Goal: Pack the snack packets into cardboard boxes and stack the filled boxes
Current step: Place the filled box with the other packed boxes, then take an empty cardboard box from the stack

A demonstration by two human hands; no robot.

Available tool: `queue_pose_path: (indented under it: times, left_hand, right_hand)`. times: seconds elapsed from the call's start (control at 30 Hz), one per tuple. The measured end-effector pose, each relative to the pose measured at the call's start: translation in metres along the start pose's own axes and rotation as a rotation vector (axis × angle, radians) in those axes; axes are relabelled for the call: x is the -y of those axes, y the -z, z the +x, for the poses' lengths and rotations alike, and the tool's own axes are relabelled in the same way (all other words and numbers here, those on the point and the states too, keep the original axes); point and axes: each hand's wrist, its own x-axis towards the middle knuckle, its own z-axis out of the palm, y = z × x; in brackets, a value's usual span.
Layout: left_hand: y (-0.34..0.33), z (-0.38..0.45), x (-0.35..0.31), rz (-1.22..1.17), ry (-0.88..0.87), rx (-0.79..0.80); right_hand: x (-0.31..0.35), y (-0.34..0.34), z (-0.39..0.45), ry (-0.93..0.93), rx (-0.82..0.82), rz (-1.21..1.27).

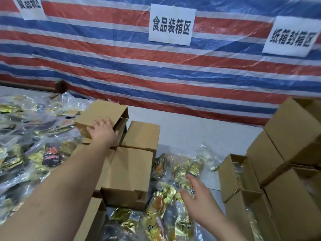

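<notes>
Here your left hand (102,130) grips the top cardboard box (101,115) of the stack; your right hand (194,190), fingers spread and relaxed, hovers over the loose snack packets (166,193) beside it.

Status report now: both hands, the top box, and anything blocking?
Left hand grips top box on the stack. Right hand open above loose snack packets. Open boxes at right. Nothing blocking.
</notes>
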Motion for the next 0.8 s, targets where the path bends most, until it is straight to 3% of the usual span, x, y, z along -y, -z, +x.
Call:
queue_pose_path:
  times: [0.17,0.3,0.47,0.67,0.8]
  left_hand:
    - [-0.003,0.006,-0.008,0.015,0.039,0.028]
    - [0.02,-0.01,-0.001,-0.001,0.019,-0.121]
    - [0.095,-0.038,0.007,-0.239,-0.036,-0.258]
    - [0.172,-0.121,-0.003,-0.518,-0.23,-0.167]
    - [0.189,-0.184,-0.023,-0.76,-0.361,0.017]
  right_hand:
    - [0.003,0.004,0.008,0.0,-0.022,0.001]
    - [0.008,0.009,0.012,0.007,-0.04,0.036]
    - [0.018,0.027,0.019,0.043,-0.072,0.058]
    - [0.061,0.079,0.035,0.12,-0.18,0.058]
    - [0.093,0.122,0.025,0.184,-0.278,0.125]
